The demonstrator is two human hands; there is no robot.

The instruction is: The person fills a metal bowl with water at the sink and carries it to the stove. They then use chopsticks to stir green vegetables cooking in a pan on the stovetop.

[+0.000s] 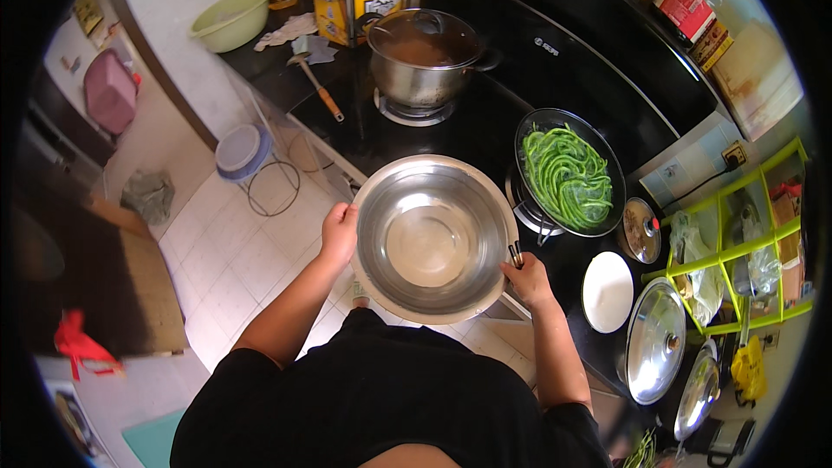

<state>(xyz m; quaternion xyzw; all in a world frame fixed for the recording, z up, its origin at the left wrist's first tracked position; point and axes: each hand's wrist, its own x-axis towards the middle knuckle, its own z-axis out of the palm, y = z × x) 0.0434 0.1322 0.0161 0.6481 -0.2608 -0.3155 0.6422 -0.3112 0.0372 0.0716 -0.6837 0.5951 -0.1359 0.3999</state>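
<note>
A large empty steel bowl (432, 238) is held in front of me at the edge of the black stove counter. My left hand (339, 232) grips its left rim. My right hand (525, 277) supports its right rim and also pinches a pair of dark chopsticks (516, 253) that stick up beside the rim. Just beyond the bowl, a black wok (568, 172) full of long green beans sits on the right burner.
A lidded steel pot (424, 54) stands on the far burner. A white plate (607, 291), a small lid (641, 230) and two big steel lids (655, 340) lie on the counter at right. A green wire rack (747, 238) stands further right. White tiled floor lies at left.
</note>
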